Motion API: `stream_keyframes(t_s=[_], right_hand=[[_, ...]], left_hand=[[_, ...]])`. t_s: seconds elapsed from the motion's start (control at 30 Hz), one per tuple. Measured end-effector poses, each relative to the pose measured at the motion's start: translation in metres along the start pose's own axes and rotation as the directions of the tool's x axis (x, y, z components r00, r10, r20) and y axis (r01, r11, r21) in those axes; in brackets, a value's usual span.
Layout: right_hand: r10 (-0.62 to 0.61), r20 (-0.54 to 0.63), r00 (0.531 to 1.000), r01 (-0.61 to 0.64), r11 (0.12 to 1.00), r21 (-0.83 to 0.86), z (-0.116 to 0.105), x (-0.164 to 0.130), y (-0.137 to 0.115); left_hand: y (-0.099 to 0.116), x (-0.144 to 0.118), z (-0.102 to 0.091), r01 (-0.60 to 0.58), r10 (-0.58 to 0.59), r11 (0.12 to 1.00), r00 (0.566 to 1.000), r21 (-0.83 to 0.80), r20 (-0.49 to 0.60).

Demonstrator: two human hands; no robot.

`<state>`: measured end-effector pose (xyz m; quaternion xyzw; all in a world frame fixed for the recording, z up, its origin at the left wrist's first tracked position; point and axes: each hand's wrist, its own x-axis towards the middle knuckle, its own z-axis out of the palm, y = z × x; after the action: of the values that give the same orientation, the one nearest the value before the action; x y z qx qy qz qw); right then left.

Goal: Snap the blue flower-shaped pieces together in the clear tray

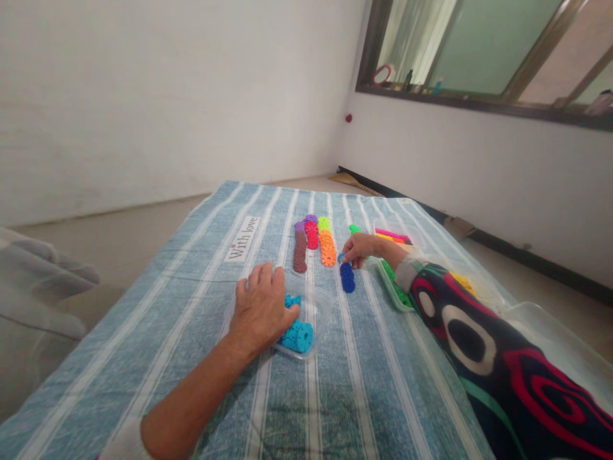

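Left hand (261,306) grips light-blue discs (297,333) in the clear tray (322,314); right hand (358,248) pinches a disc at the dark-blue row (347,277). A careless nudge could scatter that row.

Blue-striped cloth (201,268) — turquoise discs (297,335), dark-blue row (347,277), orange row (327,248).

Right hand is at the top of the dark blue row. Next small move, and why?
Probably lower the right hand and press its blue disc onto the far end of the dark blue row: it already hovers there. The left hand rests in the clear box of light blue discs.
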<state>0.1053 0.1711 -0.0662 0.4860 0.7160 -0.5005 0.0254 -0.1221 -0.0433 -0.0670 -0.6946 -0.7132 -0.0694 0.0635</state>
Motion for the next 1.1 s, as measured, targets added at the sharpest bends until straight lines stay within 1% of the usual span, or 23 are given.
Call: stream_keyframes(t_s=[0.3,0.43,0.77,1.1], right_hand=[[-0.007,-0.052,0.999,0.007,1.0,-0.009,0.0,0.001,0.0],[0.003,-0.038,0.999,-0.004,1.0,-0.027,0.0,-0.001,-0.002],[0.025,-0.006,1.0,-0.025,0.994,-0.109,0.003,-0.008,-0.014],[0.029,-0.048,0.998,-0.033,0.997,-0.071,0.006,-0.009,-0.011]], left_hand=[[0.001,0.001,-0.002,0.008,-0.008,1.0,1.0,0.0,0.008],[0.0,0.0,-0.001,0.002,-0.003,1.0,1.0,-0.012,-0.011],[0.002,0.001,-0.003,0.002,-0.002,1.0,1.0,-0.007,-0.004],[0.001,0.0,-0.002,0.001,-0.001,1.0,1.0,0.019,0.001]])
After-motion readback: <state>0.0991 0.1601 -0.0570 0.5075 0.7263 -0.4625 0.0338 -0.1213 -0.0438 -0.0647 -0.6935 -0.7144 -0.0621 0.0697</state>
